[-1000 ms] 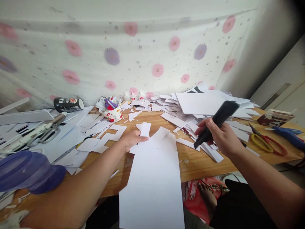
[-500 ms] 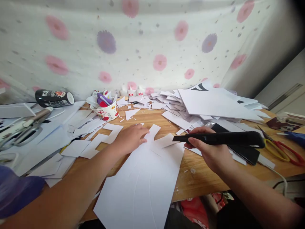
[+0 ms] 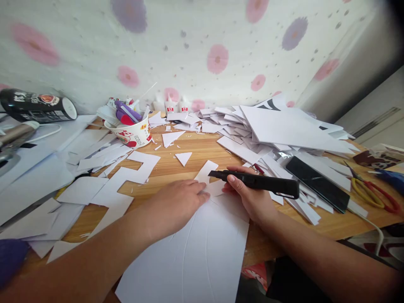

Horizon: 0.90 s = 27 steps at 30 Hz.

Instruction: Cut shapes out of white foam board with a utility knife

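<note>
A large white board (image 3: 214, 252), scored with long curved lines, lies at the table's front edge. My left hand (image 3: 178, 204) rests flat on its upper part, fingers stretched out toward a narrow strip at the top. In my right hand (image 3: 257, 204) is a black utility knife (image 3: 268, 185), its tip pointing left above that strip. Whether the blade touches the board, I cannot tell. A small white triangle (image 3: 183, 158) lies on the wood just beyond my left hand.
White offcuts (image 3: 113, 185) spread over the left side. A paper tub (image 3: 135, 134) with tools stands behind them. To the right are a large pile of white boards (image 3: 284, 128), a black phone (image 3: 317, 183) and scissors (image 3: 368, 193). Small white bottles (image 3: 172, 105) stand at the back.
My right hand has brought the knife left, close to my left hand. My left hand lies lower over the board, and the small triangle beyond it shows fully. The camera view has shifted.
</note>
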Available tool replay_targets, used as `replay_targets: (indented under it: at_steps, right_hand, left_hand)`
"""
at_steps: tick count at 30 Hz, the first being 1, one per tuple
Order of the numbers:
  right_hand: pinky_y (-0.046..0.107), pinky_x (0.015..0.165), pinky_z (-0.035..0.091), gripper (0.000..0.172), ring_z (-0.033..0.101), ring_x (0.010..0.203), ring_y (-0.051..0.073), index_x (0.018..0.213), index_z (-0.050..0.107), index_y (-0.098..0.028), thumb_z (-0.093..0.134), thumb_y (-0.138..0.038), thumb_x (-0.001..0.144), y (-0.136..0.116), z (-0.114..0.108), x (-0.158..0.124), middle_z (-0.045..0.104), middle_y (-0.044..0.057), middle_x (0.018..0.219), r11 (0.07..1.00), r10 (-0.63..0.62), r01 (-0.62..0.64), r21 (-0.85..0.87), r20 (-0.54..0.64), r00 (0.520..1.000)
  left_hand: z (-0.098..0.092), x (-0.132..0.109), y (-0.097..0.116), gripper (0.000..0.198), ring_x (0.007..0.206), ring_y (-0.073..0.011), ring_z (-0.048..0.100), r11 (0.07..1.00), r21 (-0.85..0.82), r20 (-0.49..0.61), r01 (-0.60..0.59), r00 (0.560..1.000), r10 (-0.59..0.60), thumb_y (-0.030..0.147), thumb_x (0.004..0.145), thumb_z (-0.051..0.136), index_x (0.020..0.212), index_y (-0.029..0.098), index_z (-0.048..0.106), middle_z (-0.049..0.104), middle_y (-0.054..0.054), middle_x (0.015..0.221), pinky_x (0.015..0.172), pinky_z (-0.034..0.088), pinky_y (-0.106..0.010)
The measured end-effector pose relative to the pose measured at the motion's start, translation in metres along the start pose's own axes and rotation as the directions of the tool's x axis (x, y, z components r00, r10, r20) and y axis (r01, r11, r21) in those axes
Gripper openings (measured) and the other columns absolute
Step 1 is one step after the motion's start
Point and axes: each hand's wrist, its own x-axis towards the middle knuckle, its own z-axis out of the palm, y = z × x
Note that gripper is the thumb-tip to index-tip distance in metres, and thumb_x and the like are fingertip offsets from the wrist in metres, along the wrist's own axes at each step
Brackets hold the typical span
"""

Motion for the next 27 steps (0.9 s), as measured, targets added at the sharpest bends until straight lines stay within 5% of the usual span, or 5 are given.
replay_targets:
  at_steps: [4, 9, 16, 24, 27]
  right_hand:
    - [0.038, 0.07, 0.058, 0.036, 0.07, 0.071, 0.021, 0.1, 0.063, -0.024, 0.072, -0.046, 0.073, -0.002, 0.0, -0.002, 0.072, 0.006, 0.093, 0.988, -0.11, 0.11, -0.104, 0.004, 0.994]
    - [0.034, 0.069, 0.054, 0.019, 0.069, 0.073, 0.021, 0.091, 0.065, -0.026, 0.071, -0.034, 0.075, 0.001, -0.001, -0.017, 0.073, 0.003, 0.083, 0.815, -0.36, 0.365, -0.449, 0.101, 0.928]
    - [0.031, 0.066, 0.053, 0.017, 0.068, 0.069, 0.019, 0.096, 0.064, -0.026, 0.067, -0.033, 0.08, 0.004, 0.002, -0.023, 0.074, 0.002, 0.083, 0.74, -0.447, 0.478, -0.473, 0.186, 0.875]
    - [0.031, 0.061, 0.051, 0.017, 0.067, 0.063, 0.019, 0.098, 0.064, -0.024, 0.061, -0.029, 0.081, 0.002, 0.003, -0.024, 0.073, 0.003, 0.075, 0.622, -0.497, 0.582, -0.524, 0.31, 0.81]
    - [0.03, 0.059, 0.049, 0.015, 0.066, 0.063, 0.019, 0.095, 0.063, -0.024, 0.058, -0.029, 0.082, -0.002, 0.004, -0.021, 0.071, 0.003, 0.074, 0.618, -0.447, 0.573, -0.539, 0.359, 0.82]
  left_hand:
    - [0.002, -0.003, 0.006, 0.051, 0.132, -0.035, 0.046, 0.974, 0.225, 0.149, -0.033, 0.989, -0.001, 0.005, 0.079, 0.046, 0.124, 0.021, 0.063, 0.048, -0.015, 0.146, 0.103, 0.037, -0.048]
    - [0.006, -0.002, 0.009, 0.048, 0.128, -0.0349, 0.051, 0.962, 0.269, 0.101, -0.04, 0.995, 0.013, 0.007, 0.078, 0.047, 0.122, 0.02, 0.063, 0.054, -0.016, 0.141, 0.098, 0.042, -0.046]
    - [0.001, -0.002, 0.016, 0.046, 0.126, -0.04, 0.051, 0.945, 0.323, 0.173, -0.05, 0.985, -0.007, 0.007, 0.084, 0.043, 0.125, 0.014, 0.061, 0.053, -0.023, 0.14, 0.096, 0.042, -0.051]
    - [0.004, -0.005, 0.007, 0.029, 0.113, -0.0348, 0.06, 0.997, 0.072, 0.009, -0.009, 1.0, 0.009, 0.017, 0.08, 0.051, 0.102, 0.022, 0.069, 0.067, -0.014, 0.122, 0.092, 0.043, -0.043]
    - [0.005, -0.004, 0.005, 0.025, 0.112, -0.0337, 0.061, 1.0, -0.009, -0.023, 0.0, 1.0, 0.0, 0.024, 0.08, 0.055, 0.099, 0.024, 0.07, 0.07, -0.012, 0.117, 0.09, 0.043, -0.039]
